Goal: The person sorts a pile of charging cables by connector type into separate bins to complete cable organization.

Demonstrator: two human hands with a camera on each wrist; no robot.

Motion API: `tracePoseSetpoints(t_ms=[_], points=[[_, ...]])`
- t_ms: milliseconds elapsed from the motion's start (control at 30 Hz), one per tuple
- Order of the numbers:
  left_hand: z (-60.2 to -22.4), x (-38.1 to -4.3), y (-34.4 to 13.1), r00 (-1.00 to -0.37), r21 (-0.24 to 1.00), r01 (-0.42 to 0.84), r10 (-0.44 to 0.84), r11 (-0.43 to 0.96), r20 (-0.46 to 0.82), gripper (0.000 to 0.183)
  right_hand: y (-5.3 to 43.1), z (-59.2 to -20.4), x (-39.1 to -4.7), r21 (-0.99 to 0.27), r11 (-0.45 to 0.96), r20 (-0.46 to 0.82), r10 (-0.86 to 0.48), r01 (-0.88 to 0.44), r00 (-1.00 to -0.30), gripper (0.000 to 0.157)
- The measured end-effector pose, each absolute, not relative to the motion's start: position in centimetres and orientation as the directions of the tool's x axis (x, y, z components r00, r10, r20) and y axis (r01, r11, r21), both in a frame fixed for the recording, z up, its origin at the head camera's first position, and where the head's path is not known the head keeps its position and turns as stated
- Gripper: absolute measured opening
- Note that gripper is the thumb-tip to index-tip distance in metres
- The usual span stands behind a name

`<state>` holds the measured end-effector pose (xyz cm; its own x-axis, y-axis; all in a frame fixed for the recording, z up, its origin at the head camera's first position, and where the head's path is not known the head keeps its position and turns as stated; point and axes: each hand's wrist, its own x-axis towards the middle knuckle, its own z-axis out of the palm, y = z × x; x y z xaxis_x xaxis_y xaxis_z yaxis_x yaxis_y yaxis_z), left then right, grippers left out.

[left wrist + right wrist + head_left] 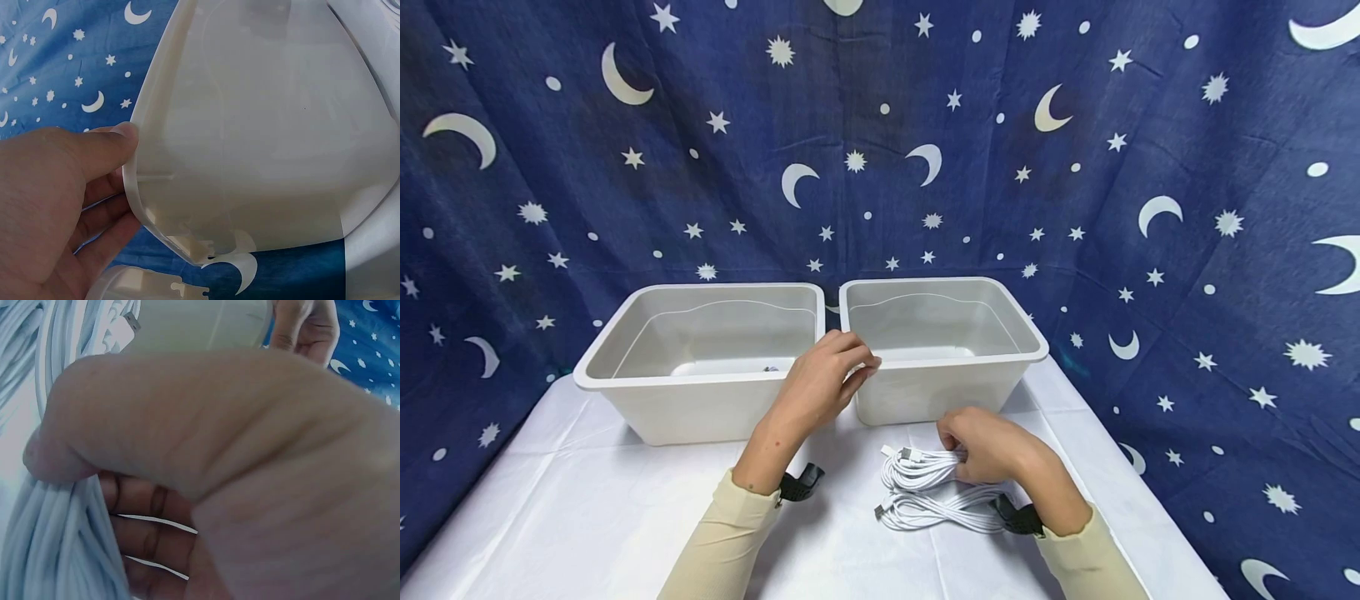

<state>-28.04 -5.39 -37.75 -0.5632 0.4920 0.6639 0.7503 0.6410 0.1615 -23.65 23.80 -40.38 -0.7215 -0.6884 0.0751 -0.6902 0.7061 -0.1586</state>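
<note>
Two bundles of white USB cable lie on the white cloth in front of the right-hand bin. My right hand (992, 446) grips the farther cable bundle (917, 468); in the right wrist view its thumb (62, 437) crosses over the white strands. The nearer cable bundle (936, 510) lies beside it, partly hidden by the wrist strap. My left hand (827, 375) pinches the rim of the right-hand plastic bin (936, 387) near its front left corner. In the left wrist view the thumb (115, 147) lies at this rim and the other fingers go behind it.
A second pale plastic bin (700, 408) stands left of the first, with a small dark thing (771, 368) on its floor. Behind both bins hangs a dark blue curtain (737, 150) with moons and stars. White cloth (587, 500) covers the table.
</note>
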Motion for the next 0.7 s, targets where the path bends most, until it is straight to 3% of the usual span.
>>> tracePoseSetpoints(t_ms=[700], points=[[-37.7, -28.0, -5.4, -0.56, 0.162, 0.754, 0.495, 0.636, 0.665, 0.008, 24.2, -38.4, -22.6, -0.098, 0.679, 0.26, -0.688, -0.728, -0.677, 0.035]])
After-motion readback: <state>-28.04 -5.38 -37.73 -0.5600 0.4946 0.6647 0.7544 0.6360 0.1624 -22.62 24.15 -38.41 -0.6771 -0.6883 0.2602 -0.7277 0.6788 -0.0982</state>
